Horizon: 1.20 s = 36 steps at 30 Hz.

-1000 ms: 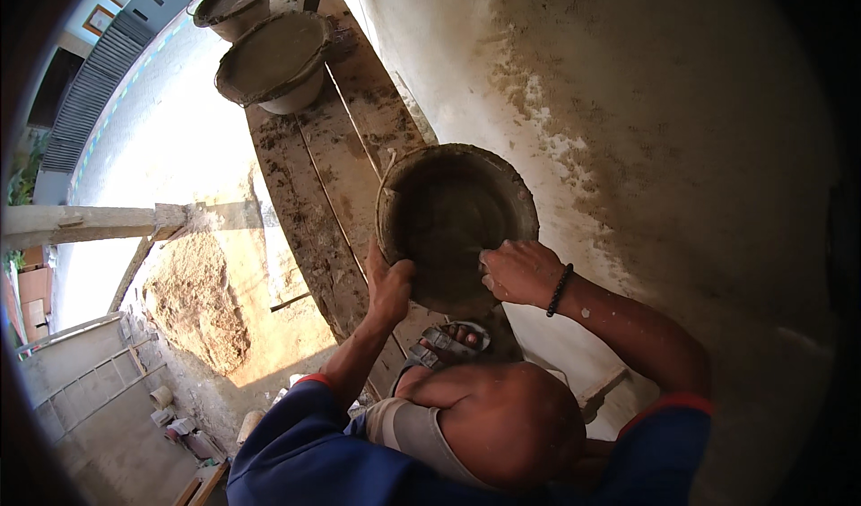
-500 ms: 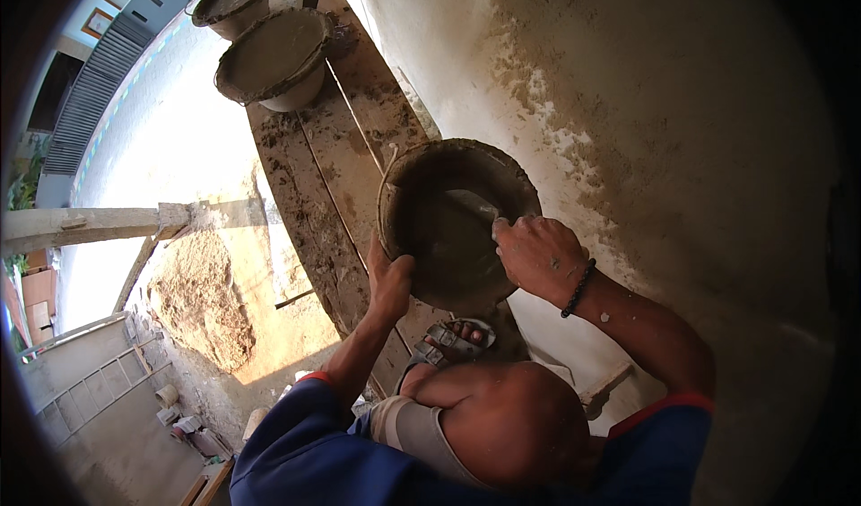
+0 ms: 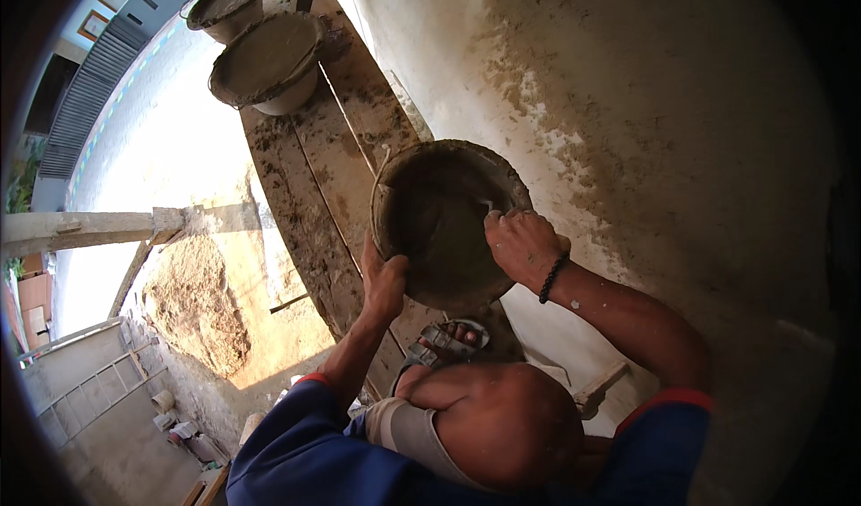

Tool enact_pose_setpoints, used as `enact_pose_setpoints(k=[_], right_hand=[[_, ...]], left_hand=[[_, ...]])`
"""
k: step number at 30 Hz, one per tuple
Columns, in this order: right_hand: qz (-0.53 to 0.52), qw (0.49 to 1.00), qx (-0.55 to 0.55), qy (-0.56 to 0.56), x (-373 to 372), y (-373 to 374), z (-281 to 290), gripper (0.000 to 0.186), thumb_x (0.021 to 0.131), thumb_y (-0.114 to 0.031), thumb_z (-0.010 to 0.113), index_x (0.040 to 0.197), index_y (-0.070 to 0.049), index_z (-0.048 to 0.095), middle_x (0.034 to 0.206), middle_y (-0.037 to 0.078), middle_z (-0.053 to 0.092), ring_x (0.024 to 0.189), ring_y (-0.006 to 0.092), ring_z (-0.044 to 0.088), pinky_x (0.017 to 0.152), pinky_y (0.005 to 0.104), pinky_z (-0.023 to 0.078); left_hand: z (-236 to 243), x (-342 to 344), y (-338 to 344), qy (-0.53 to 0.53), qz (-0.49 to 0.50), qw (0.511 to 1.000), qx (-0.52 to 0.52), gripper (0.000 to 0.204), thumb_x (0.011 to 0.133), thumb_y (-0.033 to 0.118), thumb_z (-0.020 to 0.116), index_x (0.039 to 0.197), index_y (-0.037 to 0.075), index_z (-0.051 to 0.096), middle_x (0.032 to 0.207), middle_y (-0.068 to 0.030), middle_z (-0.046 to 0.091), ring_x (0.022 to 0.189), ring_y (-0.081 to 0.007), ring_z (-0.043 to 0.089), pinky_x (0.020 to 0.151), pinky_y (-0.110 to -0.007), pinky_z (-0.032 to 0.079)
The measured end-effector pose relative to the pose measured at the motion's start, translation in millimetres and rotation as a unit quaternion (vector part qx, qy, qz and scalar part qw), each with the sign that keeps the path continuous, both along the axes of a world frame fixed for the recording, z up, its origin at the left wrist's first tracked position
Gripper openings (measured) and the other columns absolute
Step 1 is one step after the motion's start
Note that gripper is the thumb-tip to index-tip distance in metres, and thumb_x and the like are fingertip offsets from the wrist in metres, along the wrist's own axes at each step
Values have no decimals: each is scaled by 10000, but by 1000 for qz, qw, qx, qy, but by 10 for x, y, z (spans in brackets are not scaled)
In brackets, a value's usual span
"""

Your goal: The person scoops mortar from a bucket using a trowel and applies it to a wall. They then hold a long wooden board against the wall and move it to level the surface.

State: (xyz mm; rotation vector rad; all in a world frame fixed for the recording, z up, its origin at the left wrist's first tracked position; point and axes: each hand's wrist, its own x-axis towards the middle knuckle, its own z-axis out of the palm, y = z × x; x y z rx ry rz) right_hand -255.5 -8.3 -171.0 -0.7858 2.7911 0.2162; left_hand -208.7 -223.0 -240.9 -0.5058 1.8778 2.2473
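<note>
A dark, mortar-crusted bucket tilts on the planks in front of me, wet grey mortar inside it. My left hand grips its near left rim, thumb over the edge and fingers outside. Inside the right part of the bucket, my right hand is closed round the handle of a trowel. Only a bit of the trowel's metal shows by the knuckles; its blade is hidden in the mortar. A thin wire handle stands along the bucket's left side.
Two mortar-filled buckets, a larger one and a smaller one, stand farther along the plank platform. A partly plastered wall rises on the right. Below the platform's left edge are a sand pile and a wooden beam.
My right hand has moved slightly left with its wrist turned, and the trowel's blade has gone from plain view into the mortar. My left hand keeps its hold on the rim.
</note>
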Motion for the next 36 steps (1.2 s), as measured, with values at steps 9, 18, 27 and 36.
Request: enact_pose_setpoints(k=[9, 18, 27, 36], right_hand=[[-5, 968, -84, -234, 96, -41, 408, 119, 795, -104, 542, 795, -9, 613, 755, 195, 635, 751, 335, 655, 650, 432, 541], [-36, 997, -45, 44, -111, 35, 696, 65, 761, -94, 568, 770, -32, 585, 713, 171, 633, 676, 285, 661, 588, 371, 536], [80, 996, -21, -24, 238, -131, 174, 106, 709, -121, 609, 784, -47, 602, 680, 142, 627, 644, 247, 654, 572, 358, 519], [-46, 956, -104, -270, 109, 171, 418, 92, 769, -100, 574, 795, -31, 628, 759, 166, 645, 718, 355, 653, 647, 437, 538]], left_hand=[[-109, 52, -40, 16, 31, 999, 25, 620, 674, -44, 471, 1292, -37, 409, 1154, -148, 562, 1038, -234, 553, 892, -304, 452], [-8, 53, -10, 15, 25, 999, -19, 619, 670, -53, 456, 1287, -41, 405, 1138, -145, 574, 997, -227, 579, 865, -319, 471], [78, -18, 79, 49, -4, 998, 44, 622, 673, -71, 431, 1294, -36, 411, 1132, -135, 581, 1009, -226, 577, 882, -324, 465], [18, -71, 108, 21, 0, 999, 30, 594, 672, -35, 465, 1266, -43, 443, 1084, -131, 597, 986, -215, 577, 858, -309, 460]])
